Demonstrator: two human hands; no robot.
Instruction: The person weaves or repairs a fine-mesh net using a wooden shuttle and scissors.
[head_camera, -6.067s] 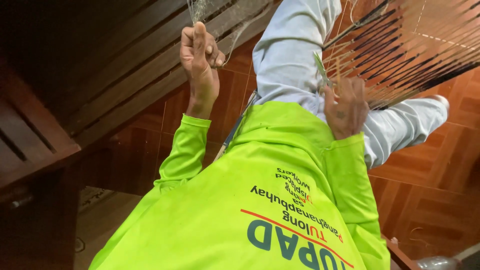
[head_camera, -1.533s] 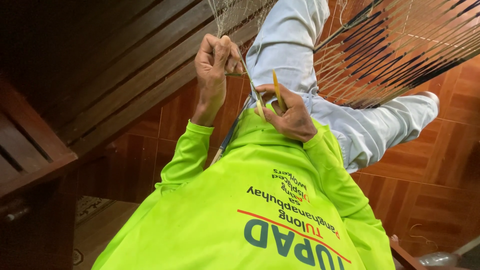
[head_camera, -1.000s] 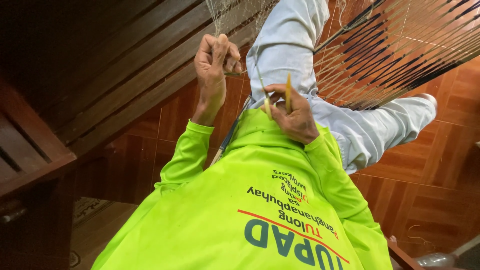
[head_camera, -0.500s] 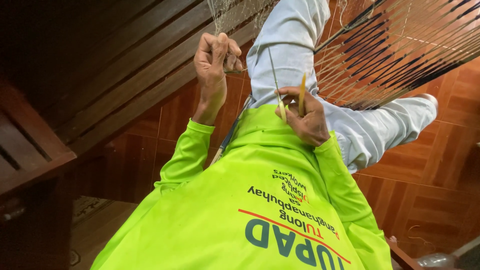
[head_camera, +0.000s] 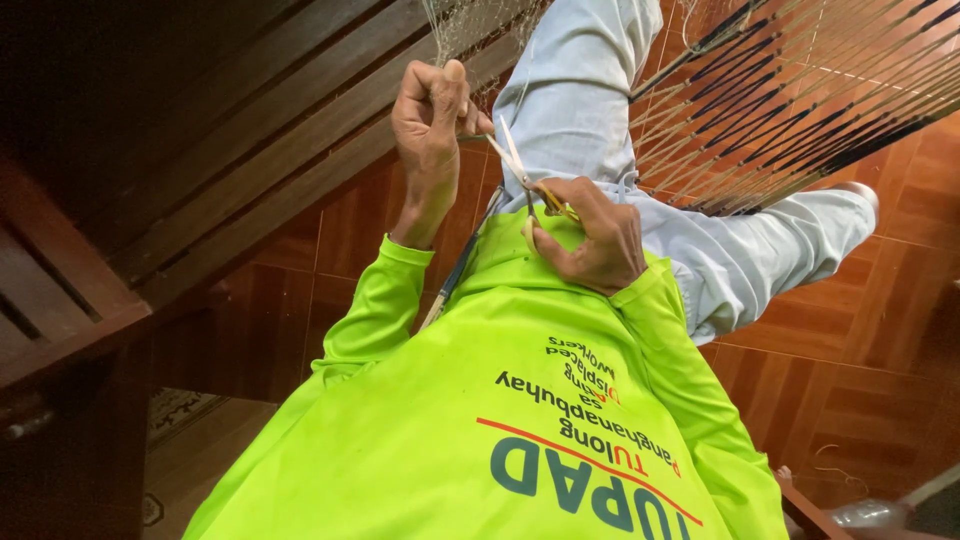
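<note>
Left hand (head_camera: 430, 105): clenched on a pinch of fine mesh net (head_camera: 470, 22), which hangs from the top of view just above the fist.

Right hand (head_camera: 590, 240): closed around the base of a slim pale netting needle (head_camera: 517, 160).

Change noted: needle upright half a second ago, now tilted toward the left hand, tip just beside its fingers (thin green thread (head_camera: 476, 138) between the two). Judged to bring tool and held mesh together; left fist unmoved over the same interval.

Surroundings: knees in pale trousers (head_camera: 570, 90) under the hands; glossy red-brown tiled floor (head_camera: 860, 330); dark slatted wooden bench (head_camera: 250, 120) at left; frame of thin dark-tipped canes (head_camera: 800, 110) at right.
</note>
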